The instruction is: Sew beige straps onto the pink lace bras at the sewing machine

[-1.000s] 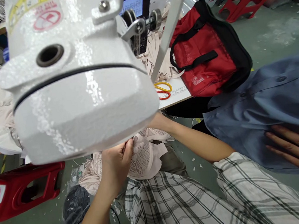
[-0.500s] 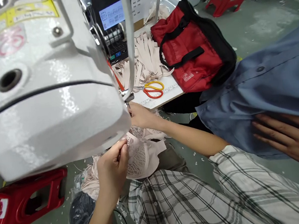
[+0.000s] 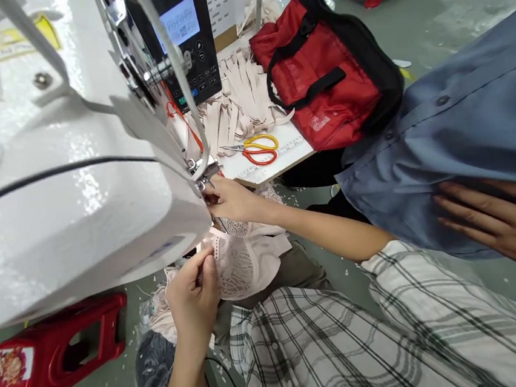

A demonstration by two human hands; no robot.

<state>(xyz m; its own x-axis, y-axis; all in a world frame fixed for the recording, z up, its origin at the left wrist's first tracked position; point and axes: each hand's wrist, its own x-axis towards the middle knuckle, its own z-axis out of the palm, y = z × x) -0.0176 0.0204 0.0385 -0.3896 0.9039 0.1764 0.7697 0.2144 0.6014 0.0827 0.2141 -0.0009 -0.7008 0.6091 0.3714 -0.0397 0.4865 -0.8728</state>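
A white sewing machine head [image 3: 84, 234] fills the left side. My left hand [image 3: 194, 291] is closed, thumb against fingers, on the edge of a pale pink lace bra [image 3: 240, 268]. The bra hangs below the machine's front end, over my lap. My right hand [image 3: 231, 201] reaches beside the needle area, its fingertips partly hidden by metal parts; what they hold is hard to make out. Scissors [image 3: 260, 150] with one yellow and one red handle lie on the white table [image 3: 288, 154], just beyond my right hand.
Beige strips [image 3: 248, 91] lie beside the control panel [image 3: 184, 42]. A red bag [image 3: 325, 83] sits at the table's right edge. A person in a blue shirt [image 3: 453, 132] stands close on the right, one hand [image 3: 502, 224] against it. A red stool [image 3: 58, 352] is at lower left.
The view has shifted, so the machine sits farther left and more of the control panel shows. Both hands remain at the machine's front end, with the left still pinching the bra.
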